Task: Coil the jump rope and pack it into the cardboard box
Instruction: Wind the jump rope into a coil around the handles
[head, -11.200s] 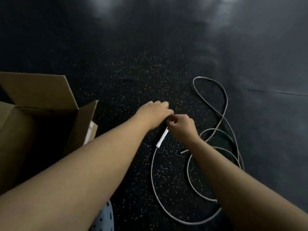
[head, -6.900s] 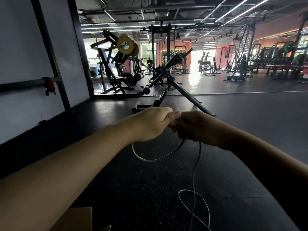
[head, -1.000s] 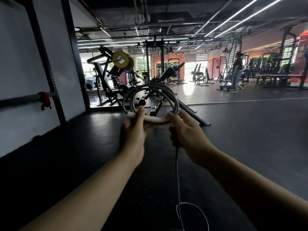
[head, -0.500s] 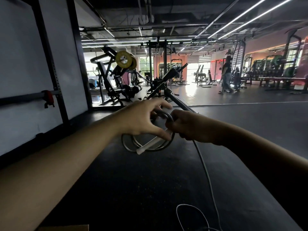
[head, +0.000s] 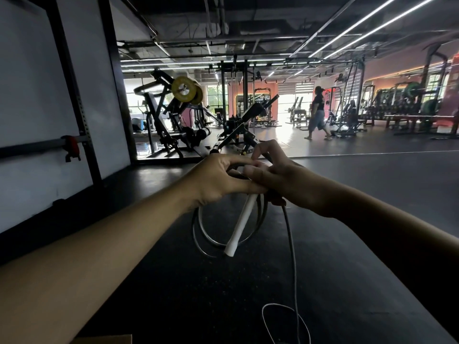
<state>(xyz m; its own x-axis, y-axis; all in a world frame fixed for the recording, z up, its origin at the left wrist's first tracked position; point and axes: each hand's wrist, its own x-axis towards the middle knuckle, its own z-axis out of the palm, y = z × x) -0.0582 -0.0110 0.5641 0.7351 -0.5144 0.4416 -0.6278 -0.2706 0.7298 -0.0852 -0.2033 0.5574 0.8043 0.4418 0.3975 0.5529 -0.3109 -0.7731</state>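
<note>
I hold the grey jump rope (head: 291, 247) out in front of me at chest height. Its coiled loops (head: 198, 234) hang below my left hand (head: 216, 180), which grips their top. A white handle (head: 240, 225) dangles down across the loops. My right hand (head: 278, 177) touches the left one and pinches the rope beside the coil. From it the loose rope drops to the floor and ends in a small loop (head: 285, 321). A corner of the cardboard box (head: 104, 339) shows at the bottom edge.
Dark rubber gym floor (head: 347, 269) all around. A white wall with a black rack upright (head: 82, 108) stands on the left. Weight machines (head: 178, 120) are ahead. A person (head: 318, 112) walks far off at the back right.
The coil has swung down from upright to hanging below my left hand, and the white handle now points downward. My hands stay together. The far person has walked left.
</note>
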